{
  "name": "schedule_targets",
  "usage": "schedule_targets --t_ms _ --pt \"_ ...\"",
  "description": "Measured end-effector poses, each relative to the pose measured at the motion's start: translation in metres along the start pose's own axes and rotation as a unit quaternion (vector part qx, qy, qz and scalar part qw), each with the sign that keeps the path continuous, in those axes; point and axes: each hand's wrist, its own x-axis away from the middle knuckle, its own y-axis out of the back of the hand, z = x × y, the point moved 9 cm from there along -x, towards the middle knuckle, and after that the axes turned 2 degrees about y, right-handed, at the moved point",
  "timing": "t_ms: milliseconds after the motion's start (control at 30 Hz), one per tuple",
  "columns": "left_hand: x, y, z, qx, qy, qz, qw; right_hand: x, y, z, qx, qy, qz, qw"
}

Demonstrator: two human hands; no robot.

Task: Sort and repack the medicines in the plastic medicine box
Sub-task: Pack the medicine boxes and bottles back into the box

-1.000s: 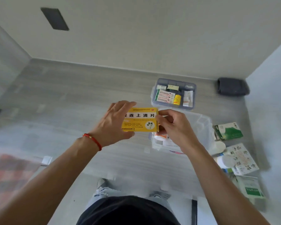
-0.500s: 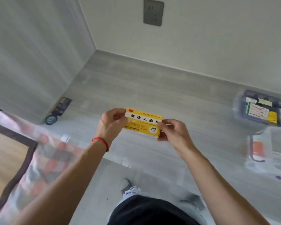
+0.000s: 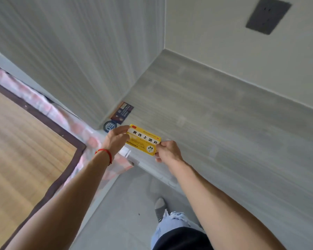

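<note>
A yellow medicine box (image 3: pixel 143 139) with black Chinese characters on a white band is held flat between both hands above the left end of the grey desk (image 3: pixel 224 123). My left hand (image 3: pixel 116 139), with a red string at the wrist, pinches its left end. My right hand (image 3: pixel 167 150) pinches its lower right corner. The plastic medicine box and the other medicines are out of view.
A dark card (image 3: pixel 122 112) and a round blue-rimmed item (image 3: pixel 109 125) lie in the desk's left corner against the striped wall. A bed with a woven mat (image 3: pixel 22 141) and pink bedding (image 3: pixel 79 127) is at left. A wall socket (image 3: pixel 268 15) sits high right.
The view has swung far to the left; the plastic medicine box and loose medicines have left the frame. Both hands have kept hold of the yellow box, now over the desk's left end.
</note>
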Motion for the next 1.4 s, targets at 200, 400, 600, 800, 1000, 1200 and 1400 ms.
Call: schedule_targets --t_ms 200,400,600,800,1000,1200,1400 --pt "-0.033 0.012 0.002 0.092 0.04 0.029 0.995 -0.018 -0.026 0.012 -0.011 -0.003 0.008 1.0" --pt "-0.038 0.015 0.017 0.144 0.064 0.025 0.987 -0.015 -0.028 0.012 -0.029 0.004 0.024 0.999" --pt "-0.01 0.026 -0.015 -0.094 -0.078 -0.087 0.989 -0.003 -0.007 0.015 -0.044 0.027 0.003 0.999" --pt "0.049 -0.031 -0.075 -0.149 -0.252 -0.118 0.949 0.008 0.036 0.008 -0.061 0.063 -0.02 0.996" --pt "0.107 -0.153 -0.128 -0.189 -0.333 0.018 0.924 0.059 0.126 0.014 0.019 0.151 -0.101 0.983" --pt "0.188 -0.266 -0.161 -0.241 -0.399 0.101 0.879 0.119 0.247 -0.011 0.116 0.242 -0.2 0.942" --pt "0.28 -0.398 -0.167 -0.207 -0.366 0.183 0.888 0.193 0.388 -0.095 0.097 0.253 -0.273 0.923"
